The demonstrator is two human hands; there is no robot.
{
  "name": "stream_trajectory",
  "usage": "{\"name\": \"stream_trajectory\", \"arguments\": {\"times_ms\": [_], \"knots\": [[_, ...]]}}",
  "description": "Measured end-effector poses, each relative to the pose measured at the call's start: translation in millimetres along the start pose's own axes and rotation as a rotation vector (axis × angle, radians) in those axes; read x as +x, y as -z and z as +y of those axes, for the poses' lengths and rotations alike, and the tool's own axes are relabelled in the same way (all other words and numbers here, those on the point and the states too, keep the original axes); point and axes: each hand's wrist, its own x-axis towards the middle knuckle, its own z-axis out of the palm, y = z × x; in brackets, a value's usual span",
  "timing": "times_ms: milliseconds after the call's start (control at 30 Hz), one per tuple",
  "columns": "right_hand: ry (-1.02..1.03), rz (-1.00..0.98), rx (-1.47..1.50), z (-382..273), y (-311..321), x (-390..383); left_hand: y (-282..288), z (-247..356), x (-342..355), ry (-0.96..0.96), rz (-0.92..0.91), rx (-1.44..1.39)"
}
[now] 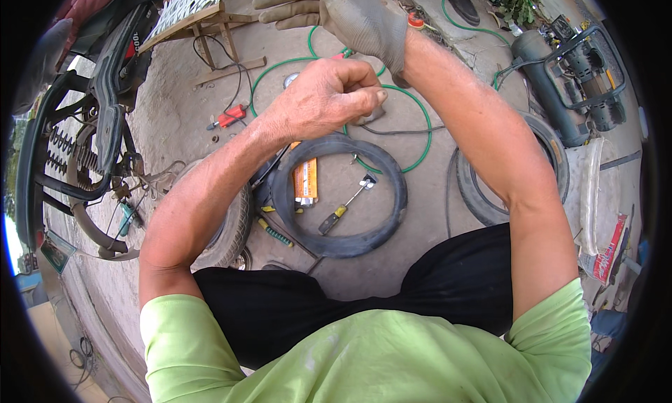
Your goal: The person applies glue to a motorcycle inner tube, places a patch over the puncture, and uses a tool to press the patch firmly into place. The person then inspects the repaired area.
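My right hand [329, 15] wears a grey work glove and reaches in at the top, its fingers stretched out and apart. Just below it, my bare left hand [325, 99] is closed, thumb pressed against the curled fingers. A bit of grey material [372, 116] shows under that fist, too little to name. On the ground beneath lies a black inner tube [399, 210]. Inside its ring are a yellow-and-black screwdriver [334, 220] and an orange packet [305, 179].
A tyre [234, 231] is partly behind my left forearm, another tyre [470, 186] behind my right. A green hose [428, 126] loops across the ground. An air compressor [560, 81] stands at right, a motorcycle frame [105, 116] at left. A red-handled tool [231, 116] lies beyond my left arm.
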Motion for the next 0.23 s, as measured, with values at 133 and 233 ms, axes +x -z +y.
{"name": "stream_trajectory", "arguments": {"times_ms": [133,233], "knots": [[-0.104,0.039,-0.11,2,25,1,26,-112,-20,0.392,-0.067,0.409],[-0.186,0.011,-0.272,-1,38,-15,28,-187,-50,0.574,-0.082,0.563]]}}
